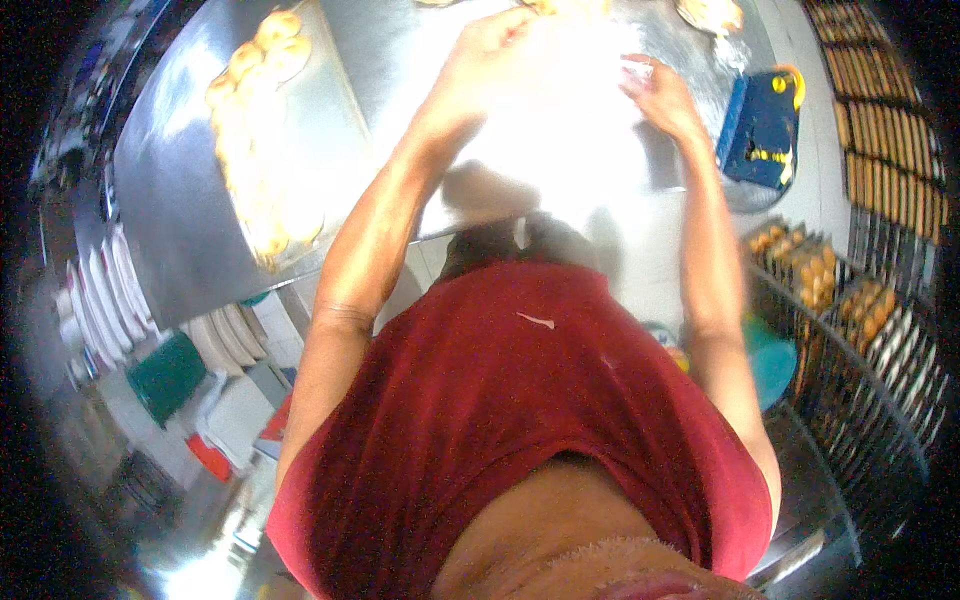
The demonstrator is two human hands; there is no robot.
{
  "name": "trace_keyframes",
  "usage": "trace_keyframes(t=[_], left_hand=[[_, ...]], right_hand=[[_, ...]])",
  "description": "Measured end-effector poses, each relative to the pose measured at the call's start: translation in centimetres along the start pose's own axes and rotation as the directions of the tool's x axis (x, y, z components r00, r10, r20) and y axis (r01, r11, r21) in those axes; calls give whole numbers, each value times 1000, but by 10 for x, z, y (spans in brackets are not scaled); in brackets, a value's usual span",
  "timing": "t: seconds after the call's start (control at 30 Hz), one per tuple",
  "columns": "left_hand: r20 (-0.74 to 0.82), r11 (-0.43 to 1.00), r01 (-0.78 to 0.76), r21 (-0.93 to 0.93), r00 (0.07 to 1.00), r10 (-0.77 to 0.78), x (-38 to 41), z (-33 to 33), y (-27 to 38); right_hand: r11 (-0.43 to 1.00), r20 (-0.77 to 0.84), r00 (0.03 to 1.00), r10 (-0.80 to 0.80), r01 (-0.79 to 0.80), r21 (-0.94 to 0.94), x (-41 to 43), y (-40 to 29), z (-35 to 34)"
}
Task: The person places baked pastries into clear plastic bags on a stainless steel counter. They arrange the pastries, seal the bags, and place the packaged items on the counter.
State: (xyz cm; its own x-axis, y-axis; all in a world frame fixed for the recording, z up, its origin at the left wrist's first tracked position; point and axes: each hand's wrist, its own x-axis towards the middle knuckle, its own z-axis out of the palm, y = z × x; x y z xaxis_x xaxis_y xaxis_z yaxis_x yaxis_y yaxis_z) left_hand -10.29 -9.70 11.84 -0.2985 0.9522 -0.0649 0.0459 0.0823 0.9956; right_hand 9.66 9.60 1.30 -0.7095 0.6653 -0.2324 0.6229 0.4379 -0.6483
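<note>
My left hand (499, 37) reaches over the metal worktable (180, 247), its fingertips beside a yellowish baked piece (551, 6) at the top edge. Glare hides whether those fingers hold anything. To the right, my right hand (664, 94) is bent inward with thumb and fingers apart around a small whitish, shiny bit (637, 69); I cannot tell whether it is gripped. The surface between my hands is washed out by bright light. Another pale baked piece (709, 13) lies beyond my right hand, with crumpled clear plastic (733, 52) close to it.
A metal tray (337, 82) at left bears several golden buns (259, 67). A dark blue case with yellow parts (761, 127) sits at the table's right edge. Racks (885, 127) stand at right, some holding buns (814, 274). A green container (166, 379) is at lower left.
</note>
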Motion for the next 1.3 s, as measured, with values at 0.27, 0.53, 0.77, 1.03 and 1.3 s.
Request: trace_keyframes(t=[0.27, 0.53, 0.77, 1.03, 1.3], left_hand=[[-134, 962, -86, -260, 990, 53, -17, -8, -11], [-411, 930, -38, -364, 903, -124, -92, -60, -66], [-377, 917, 17, -399, 908, -180, -135, -48, -97], [-553, 913, 257, 319, 832, -41, -266, -179, -85], [-92, 575, -305, 759, 824, 559, -336, -266, -65]], right_hand=[[812, 169, 942, -291, 149, 565, -24, -72, 1], [783, -397, 680, -616, 583, -218, 5, -164, 21], [700, 221, 927, -302, 58, 712, -87, -202, 114], [641, 132, 987, -94, -42, 767, -99, -255, 194], [764, 438, 823, -362, -8, 646, -139, -392, 233]])
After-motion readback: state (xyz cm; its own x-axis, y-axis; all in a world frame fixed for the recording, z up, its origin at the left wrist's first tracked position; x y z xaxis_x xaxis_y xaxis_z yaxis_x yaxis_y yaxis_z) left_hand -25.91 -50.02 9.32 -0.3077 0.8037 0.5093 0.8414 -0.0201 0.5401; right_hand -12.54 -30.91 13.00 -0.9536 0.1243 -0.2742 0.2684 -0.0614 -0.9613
